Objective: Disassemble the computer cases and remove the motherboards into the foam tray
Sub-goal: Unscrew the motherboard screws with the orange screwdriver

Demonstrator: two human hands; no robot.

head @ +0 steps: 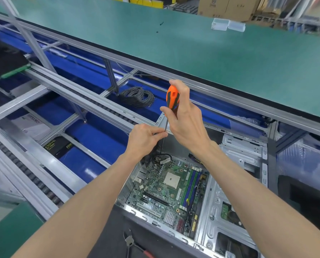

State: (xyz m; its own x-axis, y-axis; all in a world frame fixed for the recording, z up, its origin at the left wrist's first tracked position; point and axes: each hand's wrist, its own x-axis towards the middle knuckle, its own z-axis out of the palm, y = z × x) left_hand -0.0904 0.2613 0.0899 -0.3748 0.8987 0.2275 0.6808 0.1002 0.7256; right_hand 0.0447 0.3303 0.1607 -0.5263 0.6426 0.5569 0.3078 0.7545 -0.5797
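An open metal computer case (230, 207) lies on its side in front of me. Inside it sits a green motherboard (166, 190) with a square CPU socket and blue memory slots. My right hand (187, 116) grips the orange and black handle of a screwdriver (172, 98), held upright with its shaft running down toward the far left corner of the board. My left hand (144, 140) pinches the screwdriver's shaft between thumb and fingers. The tip is hidden behind my left hand and some black cables.
Pliers with red handles (131, 243) lie on the dark mat at the near edge. A coil of black cable (137, 97) sits on the blue surface beyond the roller conveyor (44, 187). A green bench top (192, 38) runs across the back, carrying clear plastic boxes (228, 25).
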